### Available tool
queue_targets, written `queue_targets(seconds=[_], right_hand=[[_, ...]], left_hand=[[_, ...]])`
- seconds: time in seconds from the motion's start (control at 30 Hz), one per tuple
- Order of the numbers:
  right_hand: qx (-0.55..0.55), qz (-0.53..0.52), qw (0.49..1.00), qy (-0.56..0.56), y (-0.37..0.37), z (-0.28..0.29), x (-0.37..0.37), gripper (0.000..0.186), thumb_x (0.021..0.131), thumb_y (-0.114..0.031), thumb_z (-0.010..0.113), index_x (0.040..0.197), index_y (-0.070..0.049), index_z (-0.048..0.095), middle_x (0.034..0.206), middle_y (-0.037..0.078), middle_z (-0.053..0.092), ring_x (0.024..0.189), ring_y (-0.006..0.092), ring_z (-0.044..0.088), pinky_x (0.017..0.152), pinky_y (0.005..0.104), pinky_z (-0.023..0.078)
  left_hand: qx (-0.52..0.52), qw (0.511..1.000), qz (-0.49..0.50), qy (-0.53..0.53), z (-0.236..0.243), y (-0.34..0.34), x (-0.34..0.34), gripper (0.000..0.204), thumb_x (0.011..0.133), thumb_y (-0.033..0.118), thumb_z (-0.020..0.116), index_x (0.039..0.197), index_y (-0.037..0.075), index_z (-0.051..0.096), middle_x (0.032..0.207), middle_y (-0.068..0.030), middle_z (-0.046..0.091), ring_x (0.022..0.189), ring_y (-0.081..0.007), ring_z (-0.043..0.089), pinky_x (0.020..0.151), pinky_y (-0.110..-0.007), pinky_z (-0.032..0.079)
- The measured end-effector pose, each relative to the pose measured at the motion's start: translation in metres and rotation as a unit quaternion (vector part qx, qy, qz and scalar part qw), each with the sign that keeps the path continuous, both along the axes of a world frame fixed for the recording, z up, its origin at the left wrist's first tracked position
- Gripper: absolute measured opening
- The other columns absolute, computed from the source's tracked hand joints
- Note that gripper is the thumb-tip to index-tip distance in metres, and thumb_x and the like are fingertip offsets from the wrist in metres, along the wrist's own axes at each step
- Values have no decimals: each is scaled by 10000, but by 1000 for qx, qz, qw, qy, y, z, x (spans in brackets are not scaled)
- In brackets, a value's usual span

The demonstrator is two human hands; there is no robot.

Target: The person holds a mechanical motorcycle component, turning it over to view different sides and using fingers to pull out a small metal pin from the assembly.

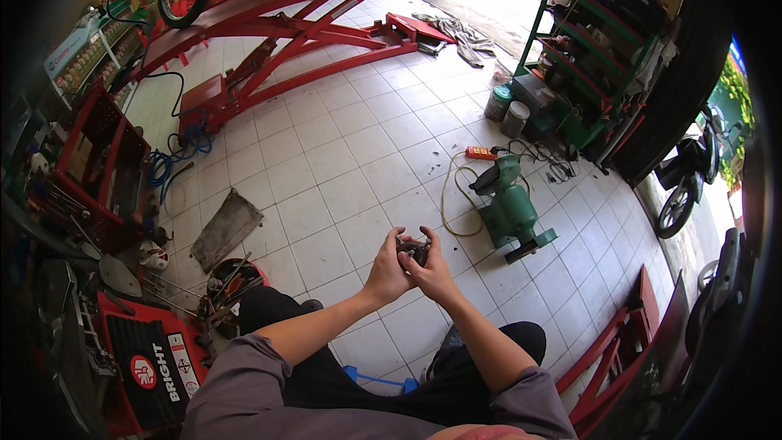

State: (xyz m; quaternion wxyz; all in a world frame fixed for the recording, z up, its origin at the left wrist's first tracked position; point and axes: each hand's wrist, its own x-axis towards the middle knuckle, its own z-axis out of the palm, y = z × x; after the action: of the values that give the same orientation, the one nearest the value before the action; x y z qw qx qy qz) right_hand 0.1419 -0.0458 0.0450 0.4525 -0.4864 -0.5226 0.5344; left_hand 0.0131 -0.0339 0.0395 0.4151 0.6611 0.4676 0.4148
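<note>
Fingers of the left hand [388, 267] and right hand [432, 270] are curling together, clamping on a small dark metal part [414, 251] held between them above the white tiled floor [342, 155]. Just right of the fingertips, a green bench grinder [509, 208] is sitting on the tiles.
</note>
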Motion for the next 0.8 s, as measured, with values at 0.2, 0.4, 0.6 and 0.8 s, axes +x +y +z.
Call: queue_targets(seconds=[0.2, 0.4, 0.6, 0.8], right_hand=[[10, -59, 993, 99, 1, -1, 4, 668, 883, -213, 666, 1342, 31, 246, 1105, 144, 597, 989, 181, 603, 836, 289, 498], [19, -74, 987, 139, 3, 6, 10, 498, 881, -204, 672, 1205, 41, 383, 1039, 124, 644, 858, 119, 615, 733, 246, 505], [34, -51, 975, 213, -3, 14, -2, 467, 869, -127, 656, 1209, 44, 385, 1059, 151, 638, 924, 159, 628, 774, 280, 515], [48, -1, 984, 173, -5, 15, 6, 558, 794, -105, 684, 1230, 40, 368, 959, 121, 624, 879, 157, 628, 756, 278, 517]], left_hand=[[9, 998, -65, 19, 22, -2, -3, 937, 589, 160, 831, 1342, -33, 308, 1214, -178, 539, 1090, -297, 568, 917, -385, 477], [32, 991, -93, -93, 4, 7, -11, 808, 710, 365, 722, 1334, -10, 371, 1343, -178, 428, 1083, -253, 522, 894, -370, 438], [210, 974, -79, -37, 22, 13, -14, 805, 704, 505, 715, 1297, 23, 462, 1357, -166, 445, 1176, -303, 464, 974, -395, 385], [219, 940, -262, 5, 50, 24, -31, 1091, 430, 325, 934, 1356, 40, 432, 1386, -171, 450, 1275, -321, 448, 1051, -420, 383]])
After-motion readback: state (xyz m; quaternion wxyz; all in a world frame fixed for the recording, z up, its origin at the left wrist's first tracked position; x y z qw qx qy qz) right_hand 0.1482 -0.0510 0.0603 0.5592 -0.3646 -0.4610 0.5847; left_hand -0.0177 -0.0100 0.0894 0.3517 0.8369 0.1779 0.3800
